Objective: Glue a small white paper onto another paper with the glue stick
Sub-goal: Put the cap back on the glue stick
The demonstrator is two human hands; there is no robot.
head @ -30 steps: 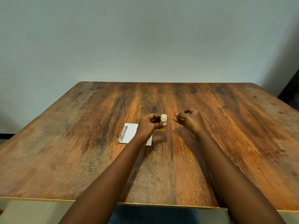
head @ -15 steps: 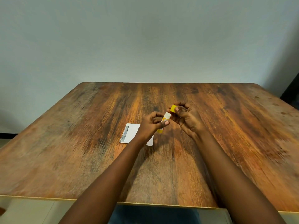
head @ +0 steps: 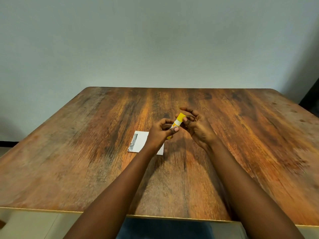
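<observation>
My left hand grips the body of a yellow and white glue stick, held tilted above the table. Fingers of my right hand pinch the yellow cap, which sits on the stick's upper end. A white paper with a grey printed strip along its left edge lies flat on the table just below and left of my left hand. My left wrist hides part of this paper. I cannot make out a separate small paper on it.
The wooden table has its front edge close to me and its far edge against a plain grey wall. A dark object stands off the far right corner.
One second ago the stick stood uncapped in my left hand with the right hand apart. The right hand has brought the yellow cap over and set it on the stick's tip.
</observation>
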